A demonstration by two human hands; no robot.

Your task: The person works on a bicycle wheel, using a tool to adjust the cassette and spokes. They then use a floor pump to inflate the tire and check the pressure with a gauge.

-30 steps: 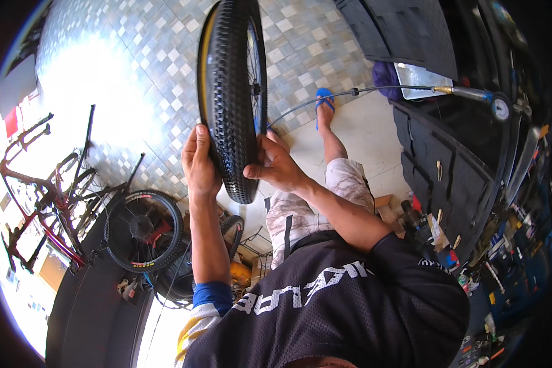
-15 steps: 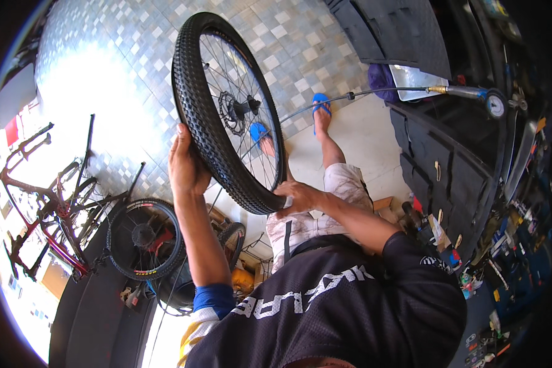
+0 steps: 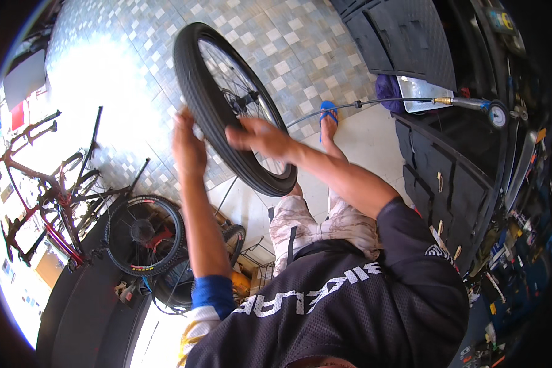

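A bicycle wheel with a black tyre is tilted in front of me; its tread is smeared by motion, while the spokes and hub show through the rim. My left hand is upright at the tyre's left side, fingers extended and slightly blurred. Across the near part of the wheel reaches my right hand, its blurred fingers stretched over the tread with the thumb apart. Whether either palm presses on the rubber cannot be made out. Behind the wheel, an air hose leads to an inflator with a round gauge.
At the left are a dark red bicycle frame and another wheel. Black cabinets line the right, with a clear plastic bin and purple cloth nearby. Tools crowd the far right. Tiled floor extends ahead.
My right hand has left the wheel's lower edge and moved up and left across the tyre. The tread has gone from sharp to blurred. My left hand's grip has loosened.
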